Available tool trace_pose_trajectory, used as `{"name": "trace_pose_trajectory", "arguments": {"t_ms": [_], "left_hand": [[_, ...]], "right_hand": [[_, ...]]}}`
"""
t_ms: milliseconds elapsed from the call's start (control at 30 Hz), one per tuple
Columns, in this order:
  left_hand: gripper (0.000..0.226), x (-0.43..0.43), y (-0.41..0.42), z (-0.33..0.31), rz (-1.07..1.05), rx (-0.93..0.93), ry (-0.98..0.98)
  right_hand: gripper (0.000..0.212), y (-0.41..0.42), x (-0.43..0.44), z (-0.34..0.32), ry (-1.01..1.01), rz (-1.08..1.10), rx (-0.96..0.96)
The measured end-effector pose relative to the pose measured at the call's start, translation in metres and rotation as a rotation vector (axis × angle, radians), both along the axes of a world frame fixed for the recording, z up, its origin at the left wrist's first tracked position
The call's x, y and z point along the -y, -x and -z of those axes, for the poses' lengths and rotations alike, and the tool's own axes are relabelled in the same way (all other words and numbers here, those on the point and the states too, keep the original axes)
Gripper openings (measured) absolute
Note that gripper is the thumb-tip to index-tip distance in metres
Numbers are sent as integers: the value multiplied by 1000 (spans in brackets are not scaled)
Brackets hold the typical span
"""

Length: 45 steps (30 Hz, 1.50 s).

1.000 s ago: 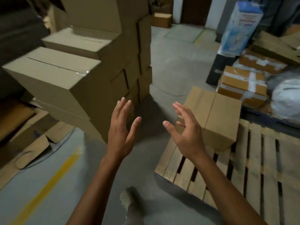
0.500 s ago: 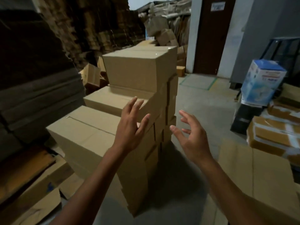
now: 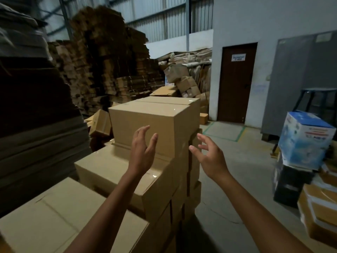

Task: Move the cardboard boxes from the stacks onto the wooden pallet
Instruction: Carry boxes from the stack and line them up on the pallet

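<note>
Both hands are raised in front of a stepped stack of plain brown cardboard boxes, fingers spread and slightly curved, palms turned toward each other, holding nothing. The left hand is seen against the near face of the top box; whether it touches the cardboard cannot be told. The right hand is in the air just past the stack's right corner, above the grey concrete floor.

The top box is the highest in the stack and its lid seam is sealed with clear tape. A second box forms the next step down, in front and to the left, and a third box lies lowest and closest to the viewer. More boxes of the same kind make up the stack's right side.

Tall piles of flattened cardboard fill the dim left and rear of the warehouse. A dark brown door is closed in the white back wall. At right, a blue and white carton sits high above taped orange-brown boxes.
</note>
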<state>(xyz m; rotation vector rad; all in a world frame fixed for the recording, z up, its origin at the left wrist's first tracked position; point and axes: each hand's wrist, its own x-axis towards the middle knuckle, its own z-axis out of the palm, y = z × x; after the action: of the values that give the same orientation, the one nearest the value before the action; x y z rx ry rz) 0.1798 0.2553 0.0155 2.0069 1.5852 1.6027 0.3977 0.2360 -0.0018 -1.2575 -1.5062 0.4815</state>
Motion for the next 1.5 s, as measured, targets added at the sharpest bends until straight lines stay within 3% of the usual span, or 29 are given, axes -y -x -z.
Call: {"name": "trace_pose_trajectory", "arguments": {"t_ms": [333,500,633,767,933,1067,1267,1367,1433,1500], "left_hand": [[38,-209,-68,-8,-112,567,188],[60,-297,-85,-9,-201,761,413],[84,-340,-88,-14,-447,790,449],[97,-348,-90,-8,-520,766,541],[111,-354,-86,18,-438,779,585],[105,-341,-73,30,-417,793,515],[107,-306,-50,47,-253,999,378],[95,-292,-47,48,-193,1078,351],[86,-285,-46,48,-175,1121,331],[93,-278,-41,49,-154,1171,316]], "right_hand": [[58,-66,-245,-23,131,-33,-41],[62,-74,-332,-27,236,-41,-12],[70,-72,-375,-29,324,-69,-84],[77,-62,-397,-37,362,-150,-171],[79,-50,-421,-41,374,-188,-149],[90,-42,-436,-35,428,-206,-163],[94,-26,-438,-34,451,-270,-248],[123,-17,-434,-36,420,-317,-234],[127,-15,-432,-39,393,-338,-189],[129,-14,-427,-48,395,-349,-154]]}}
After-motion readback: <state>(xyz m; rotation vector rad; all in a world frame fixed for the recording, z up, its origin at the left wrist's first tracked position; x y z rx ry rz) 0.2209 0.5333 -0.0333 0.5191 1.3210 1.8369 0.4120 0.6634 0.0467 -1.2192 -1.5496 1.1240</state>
